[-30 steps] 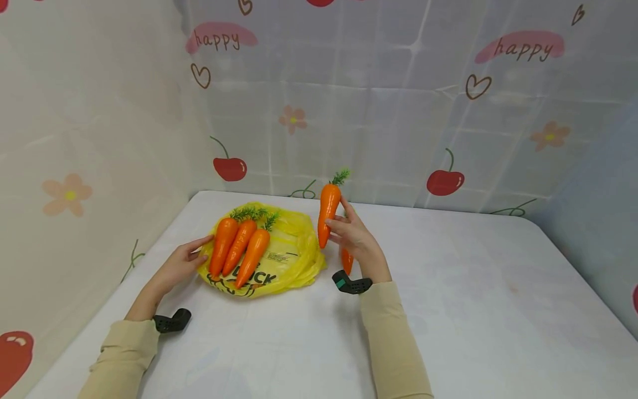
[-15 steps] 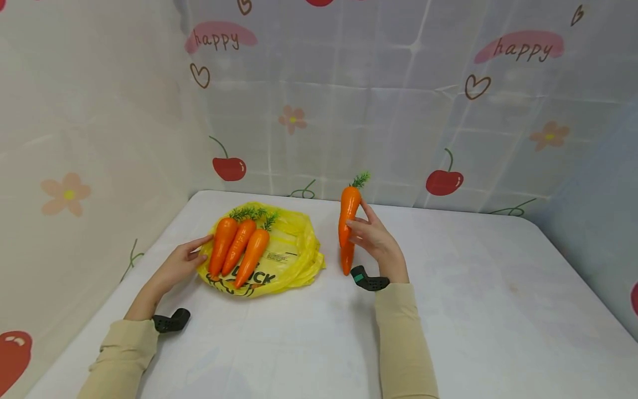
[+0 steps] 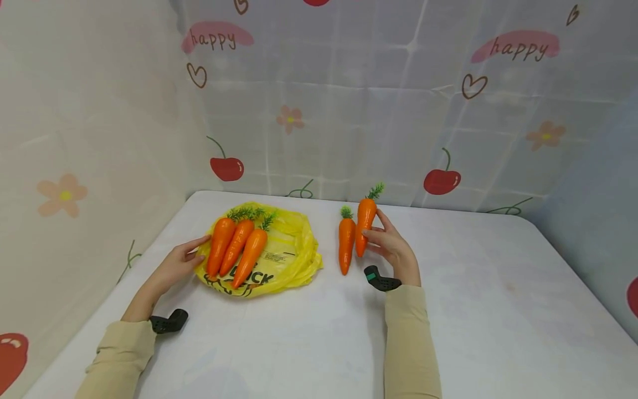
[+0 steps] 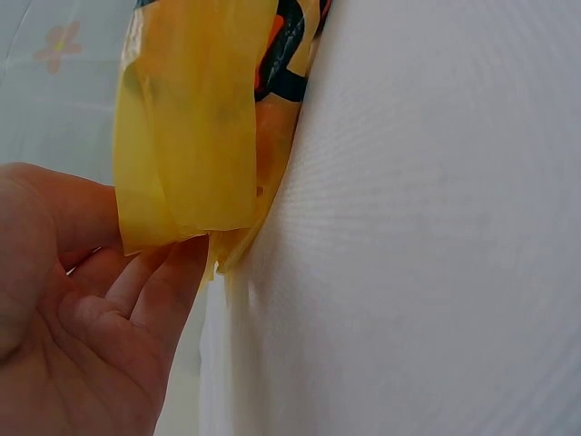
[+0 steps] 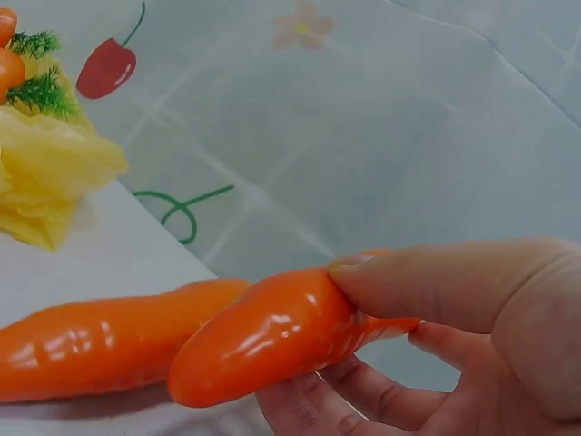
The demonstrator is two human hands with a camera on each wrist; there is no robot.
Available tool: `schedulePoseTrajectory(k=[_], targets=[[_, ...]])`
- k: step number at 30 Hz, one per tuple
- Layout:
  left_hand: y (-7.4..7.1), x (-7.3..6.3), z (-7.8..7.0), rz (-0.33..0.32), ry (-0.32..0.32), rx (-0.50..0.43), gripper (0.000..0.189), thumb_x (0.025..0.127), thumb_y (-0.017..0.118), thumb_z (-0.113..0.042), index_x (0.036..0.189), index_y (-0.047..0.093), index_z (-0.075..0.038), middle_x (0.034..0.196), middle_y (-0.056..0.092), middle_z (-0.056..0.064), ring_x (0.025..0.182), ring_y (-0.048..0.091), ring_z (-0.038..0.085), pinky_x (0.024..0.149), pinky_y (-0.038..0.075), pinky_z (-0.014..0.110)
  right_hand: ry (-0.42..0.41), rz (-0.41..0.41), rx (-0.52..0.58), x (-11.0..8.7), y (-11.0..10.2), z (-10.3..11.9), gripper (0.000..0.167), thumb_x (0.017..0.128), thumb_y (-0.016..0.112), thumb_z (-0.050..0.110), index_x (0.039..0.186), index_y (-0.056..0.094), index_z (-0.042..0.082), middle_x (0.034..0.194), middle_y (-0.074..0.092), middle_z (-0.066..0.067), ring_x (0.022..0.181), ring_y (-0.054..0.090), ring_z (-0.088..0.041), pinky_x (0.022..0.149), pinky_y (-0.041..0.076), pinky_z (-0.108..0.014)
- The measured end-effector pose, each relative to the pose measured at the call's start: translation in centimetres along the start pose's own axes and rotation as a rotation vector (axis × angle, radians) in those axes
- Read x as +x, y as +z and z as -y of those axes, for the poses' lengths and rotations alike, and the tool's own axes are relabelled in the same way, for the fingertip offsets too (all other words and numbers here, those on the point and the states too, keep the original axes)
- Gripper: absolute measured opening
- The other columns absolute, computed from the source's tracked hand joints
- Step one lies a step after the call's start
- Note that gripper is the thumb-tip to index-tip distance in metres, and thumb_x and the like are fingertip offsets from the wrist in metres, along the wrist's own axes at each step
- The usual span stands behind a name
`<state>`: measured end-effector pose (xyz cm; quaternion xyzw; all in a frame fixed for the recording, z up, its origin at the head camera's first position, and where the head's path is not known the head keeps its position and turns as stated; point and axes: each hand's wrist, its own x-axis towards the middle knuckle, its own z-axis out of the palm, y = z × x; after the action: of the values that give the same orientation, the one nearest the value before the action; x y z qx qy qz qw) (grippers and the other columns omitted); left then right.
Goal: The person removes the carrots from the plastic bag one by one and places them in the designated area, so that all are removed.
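Note:
In the head view my right hand (image 3: 396,249) holds an orange carrot (image 3: 366,219) with a green leafy top, thumb on one side and fingers on the other. Just left of it another carrot (image 3: 346,244) lies on the white table. The right wrist view shows the held carrot's tapered end (image 5: 263,341) overlapping the other one. A yellow plastic bag (image 3: 284,249) with black print sits at the left, bearing several carrots (image 3: 241,246) side by side. My left hand (image 3: 179,266) grips the bag's left edge; in the left wrist view the film (image 4: 186,154) hides its fingertips.
The table (image 3: 299,343) has a white cover. Behind it hangs a pale curtain (image 3: 359,111) printed with cherries, hearts and flowers, and similar sheets stand on the left and right. Black wrist devices sit by both sleeves.
My right hand has carried its carrot rightward from beside the bag, past the carrot on the table, and lowered it on the far side. The left hand stays at the bag's edge.

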<state>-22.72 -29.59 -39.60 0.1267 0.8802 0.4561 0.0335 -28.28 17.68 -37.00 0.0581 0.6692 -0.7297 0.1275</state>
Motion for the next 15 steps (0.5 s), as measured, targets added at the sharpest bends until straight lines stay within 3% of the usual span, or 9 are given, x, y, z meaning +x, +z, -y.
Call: schedulePoseTrajectory(k=[7, 15], targets=[[-0.1, 0.0, 0.0, -0.004, -0.006, 0.005, 0.050, 0.094, 0.047, 0.002, 0.141, 0.030, 0.009, 0.142, 0.026, 0.033, 0.124, 0.037, 0.045, 0.095, 0.036, 0.046, 0.063, -0.023, -0.098, 0.4, -0.8, -1.0, 0.084, 0.091, 0.058, 0.007, 0.152, 0.002, 0.025, 0.134, 0.037, -0.020, 0.101, 0.051, -0.028, 0.094, 0.044, -0.039], [0.0, 0.0, -0.1, -0.010, -0.007, 0.016, 0.050, 0.094, 0.047, 0.002, 0.141, 0.030, 0.009, 0.142, 0.027, 0.033, 0.123, 0.037, 0.046, 0.094, 0.037, 0.045, 0.077, -0.014, -0.270, 0.2, -0.9, -1.1, 0.086, 0.090, 0.058, 0.006, 0.151, -0.002, 0.016, 0.128, 0.038, -0.025, 0.103, 0.050, -0.034, 0.092, 0.045, -0.044]])
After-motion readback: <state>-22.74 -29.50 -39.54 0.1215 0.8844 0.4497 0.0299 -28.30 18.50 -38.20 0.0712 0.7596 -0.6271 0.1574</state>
